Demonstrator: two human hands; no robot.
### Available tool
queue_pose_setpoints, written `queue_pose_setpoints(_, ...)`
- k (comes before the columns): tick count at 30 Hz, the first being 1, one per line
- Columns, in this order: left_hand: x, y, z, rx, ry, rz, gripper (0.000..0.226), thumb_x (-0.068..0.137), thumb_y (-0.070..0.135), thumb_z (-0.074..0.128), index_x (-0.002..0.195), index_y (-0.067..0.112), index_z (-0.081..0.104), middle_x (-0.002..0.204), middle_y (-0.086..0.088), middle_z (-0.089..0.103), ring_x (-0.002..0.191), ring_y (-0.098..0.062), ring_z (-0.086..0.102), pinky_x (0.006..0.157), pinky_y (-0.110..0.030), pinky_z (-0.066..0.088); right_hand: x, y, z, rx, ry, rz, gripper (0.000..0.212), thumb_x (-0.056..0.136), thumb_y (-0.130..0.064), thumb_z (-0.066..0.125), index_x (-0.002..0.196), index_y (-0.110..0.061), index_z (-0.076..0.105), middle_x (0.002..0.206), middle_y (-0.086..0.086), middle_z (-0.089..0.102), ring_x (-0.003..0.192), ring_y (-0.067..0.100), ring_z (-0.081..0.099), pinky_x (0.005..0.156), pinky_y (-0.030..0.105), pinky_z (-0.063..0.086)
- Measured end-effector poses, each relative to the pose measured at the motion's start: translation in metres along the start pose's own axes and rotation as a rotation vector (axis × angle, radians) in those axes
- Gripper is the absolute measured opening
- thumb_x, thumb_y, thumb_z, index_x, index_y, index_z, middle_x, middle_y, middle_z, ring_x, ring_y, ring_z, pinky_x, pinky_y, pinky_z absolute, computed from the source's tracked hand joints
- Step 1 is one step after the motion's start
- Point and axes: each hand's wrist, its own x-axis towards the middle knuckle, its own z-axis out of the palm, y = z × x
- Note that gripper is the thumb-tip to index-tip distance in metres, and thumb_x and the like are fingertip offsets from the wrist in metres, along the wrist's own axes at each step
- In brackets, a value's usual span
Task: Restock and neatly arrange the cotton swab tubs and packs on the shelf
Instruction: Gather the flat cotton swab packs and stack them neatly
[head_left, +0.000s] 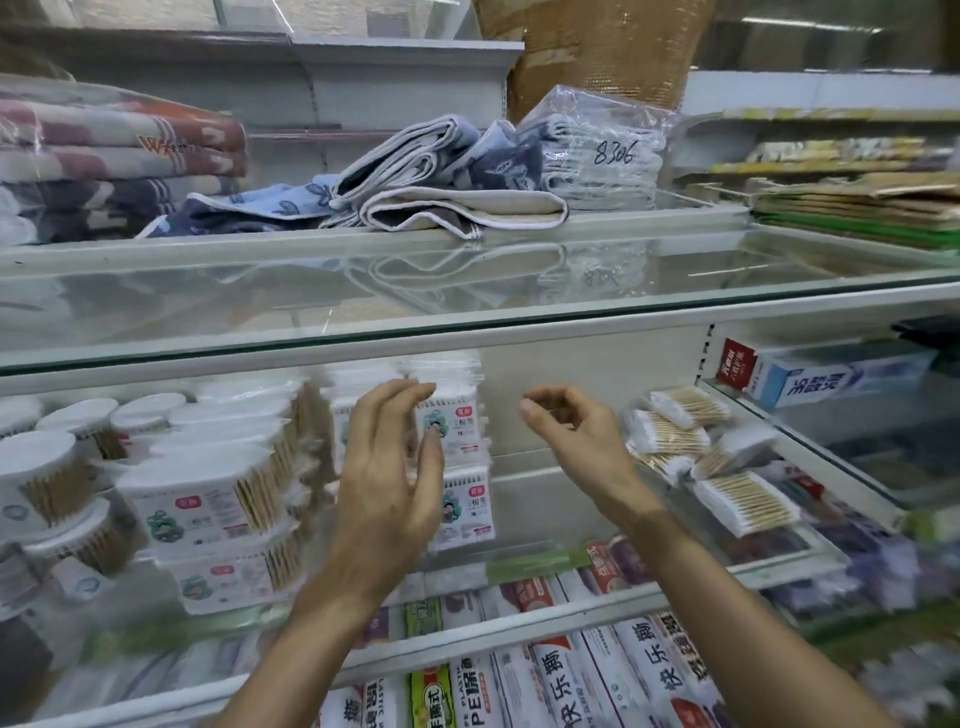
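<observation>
Hands raised before shelf (540, 519). Left hand (387, 483) spread wide, fingers relaxed, held in front of stacked swab packs (460, 436) mid-shelf; contact blurred, cannot be told. Right hand (576, 434) loosely curled, nothing held, positioned over bare gap beside packs. Round tubs (47, 478) and rectangular tubs (202, 501) stacked at left end; loose swab bags (691, 447) piled at right end.
</observation>
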Motion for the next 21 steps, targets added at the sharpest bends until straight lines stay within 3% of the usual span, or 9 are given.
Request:
queue_pose_setpoints(3, 0.001, 0.010, 0.013, -0.269, -0.018, -0.108, 0.027, 0.094, 0.011, 0.054, 0.120, 0.020, 0.055, 0.107, 0.008, 0.060, 0.100, -0.002, 0.058, 0.088, -0.017, 0.048, -0.008, 0.003, -0.017, -0.016, 0.075, -0.007, 0.013, 0.092, -0.022, 0.070, 0.103, -0.016, 0.071, 0.094, -0.005, 0.070, 0.086, 0.004, 0.061, 0.076, 0.014, 0.050)
queue_pose_setpoints(7, 0.001, 0.022, 0.035, -0.517, -0.074, -0.214, 0.019, 0.099, 0.008, 0.055, 0.114, 0.017, 0.061, 0.104, 0.003, 0.066, 0.100, -0.013, 0.064, 0.087, -0.023, 0.052, -0.024, 0.005, -0.046, -0.057, 0.149, -0.030, 0.014, 0.093, -0.018, 0.069, 0.105, -0.011, 0.071, 0.093, -0.003, 0.070, 0.085, 0.001, 0.061, 0.079, 0.015, 0.050)
queue_pose_setpoints(11, 0.007, 0.036, 0.062, -0.676, -0.173, -0.364, 0.020, 0.099, 0.008, 0.055, 0.108, 0.022, 0.064, 0.099, 0.001, 0.068, 0.091, -0.011, 0.067, 0.082, -0.022, 0.055, -0.030, 0.006, -0.084, -0.168, 0.193, -0.095, 0.012, 0.093, -0.014, 0.068, 0.103, -0.009, 0.071, 0.093, -0.001, 0.070, 0.087, 0.011, 0.064, 0.079, 0.022, 0.053)
queue_pose_setpoints(15, 0.013, 0.047, 0.093, -0.790, -0.270, -0.514, 0.017, 0.098, 0.010, 0.057, 0.103, 0.022, 0.068, 0.089, 0.003, 0.071, 0.086, -0.018, 0.070, 0.080, -0.030, 0.057, -0.009, 0.012, -0.134, -0.621, 0.214, -0.170, 0.014, 0.093, -0.017, 0.066, 0.106, -0.016, 0.069, 0.098, -0.003, 0.068, 0.092, 0.013, 0.060, 0.084, 0.029, 0.051)
queue_pose_setpoints(18, 0.015, 0.052, 0.110, -0.790, -0.318, -0.586, 0.014, 0.098, 0.017, 0.059, 0.104, 0.023, 0.070, 0.086, 0.003, 0.073, 0.087, -0.022, 0.071, 0.089, -0.046, 0.057, 0.014, 0.018, -0.164, -1.026, 0.103, -0.134, 0.026, 0.093, -0.020, 0.063, 0.119, -0.023, 0.064, 0.119, -0.002, 0.063, 0.117, 0.021, 0.052, 0.100, 0.040, 0.045)
queue_pose_setpoints(21, 0.015, 0.061, 0.121, -0.777, -0.305, -0.633, 0.014, 0.098, 0.017, 0.058, 0.104, 0.021, 0.069, 0.088, 0.001, 0.074, 0.087, -0.021, 0.071, 0.090, -0.046, 0.057, 0.033, 0.019, -0.175, -1.271, -0.030, -0.112, 0.038, 0.092, -0.020, 0.064, 0.130, -0.026, 0.059, 0.135, 0.001, 0.058, 0.125, 0.027, 0.047, 0.103, 0.040, 0.037)
